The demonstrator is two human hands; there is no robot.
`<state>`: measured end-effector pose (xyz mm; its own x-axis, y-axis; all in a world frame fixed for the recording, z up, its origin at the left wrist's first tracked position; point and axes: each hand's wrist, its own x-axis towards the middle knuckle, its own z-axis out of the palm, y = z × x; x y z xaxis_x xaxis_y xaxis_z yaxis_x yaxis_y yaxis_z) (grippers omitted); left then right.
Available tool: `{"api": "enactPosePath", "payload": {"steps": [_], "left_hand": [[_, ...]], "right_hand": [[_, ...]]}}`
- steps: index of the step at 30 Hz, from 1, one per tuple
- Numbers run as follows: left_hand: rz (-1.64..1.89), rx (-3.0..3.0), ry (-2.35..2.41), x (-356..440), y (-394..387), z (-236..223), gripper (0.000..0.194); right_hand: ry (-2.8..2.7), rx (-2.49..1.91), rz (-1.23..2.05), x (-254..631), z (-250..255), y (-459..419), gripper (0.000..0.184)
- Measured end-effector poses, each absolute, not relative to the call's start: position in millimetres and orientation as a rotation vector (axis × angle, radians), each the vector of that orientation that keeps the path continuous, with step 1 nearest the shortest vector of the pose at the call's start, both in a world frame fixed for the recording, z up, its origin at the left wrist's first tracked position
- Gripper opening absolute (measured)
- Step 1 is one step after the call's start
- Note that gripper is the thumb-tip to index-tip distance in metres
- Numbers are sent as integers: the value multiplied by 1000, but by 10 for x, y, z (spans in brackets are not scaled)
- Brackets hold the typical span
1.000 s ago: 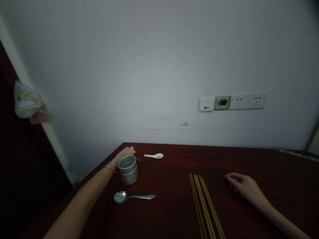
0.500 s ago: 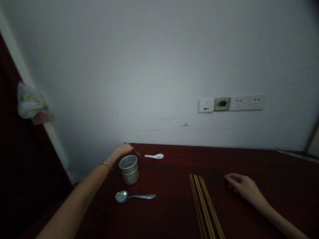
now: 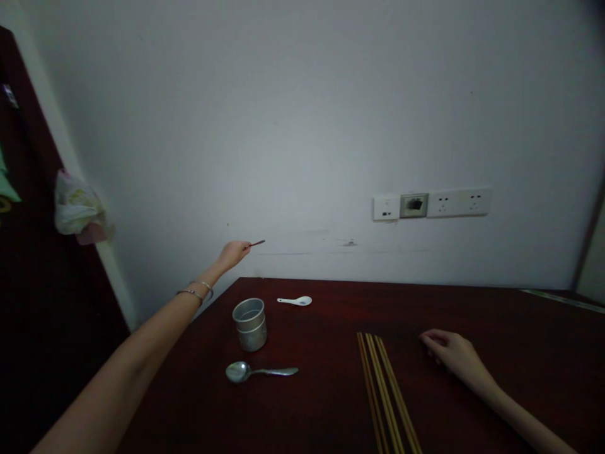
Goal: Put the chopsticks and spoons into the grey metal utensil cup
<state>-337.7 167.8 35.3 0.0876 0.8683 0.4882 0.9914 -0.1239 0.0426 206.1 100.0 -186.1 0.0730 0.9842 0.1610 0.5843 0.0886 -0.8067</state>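
Note:
My left hand (image 3: 234, 255) is raised above the far left corner of the table, its fingers closed on a thin stick-shaped utensil (image 3: 258, 243). The utensil's other end is hidden in the hand, so its exact kind does not show. Below that hand stands a grey metal cup (image 3: 252, 331), upright. In front of the cup lies a metal spoon (image 3: 239, 372), and behind it to the right a white ceramic spoon (image 3: 302, 301). My right hand (image 3: 451, 350) rests on the table with curled fingers and nothing visible in them. Several wooden chopsticks (image 3: 385, 384) lie to its left.
The dark red table (image 3: 326, 353) meets a pale wall (image 3: 302, 139) at the back. Sockets and switches (image 3: 435, 205) are set in the wall. At the left, plastic bags (image 3: 78, 205) hang by a dark door frame. A thin flat strip (image 3: 567, 300) lies at the far right.
My left hand has risen from the table's far left corner, lifting the thin utensil off the tabletop. My right hand stays in about the same place.

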Motion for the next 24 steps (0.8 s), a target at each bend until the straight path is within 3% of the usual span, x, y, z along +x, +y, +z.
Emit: {"api": "enactPosePath", "payload": {"steps": [10, 17, 24], "left_hand": [[-1051, -2092, -1588, -2236, 1467, 913, 28], [-1204, -2524, -1615, -1252, 1157, 799, 24], [-1453, -2861, -1744, -589, 834, 406, 21]], "right_hand": [[-1663, -1585, 587, 2042, -1823, 976, 35], [-1732, -1586, 440, 2003, -1745, 910, 33], [-1772, -1584, 361, 1972, -1710, 887, 32]]}}
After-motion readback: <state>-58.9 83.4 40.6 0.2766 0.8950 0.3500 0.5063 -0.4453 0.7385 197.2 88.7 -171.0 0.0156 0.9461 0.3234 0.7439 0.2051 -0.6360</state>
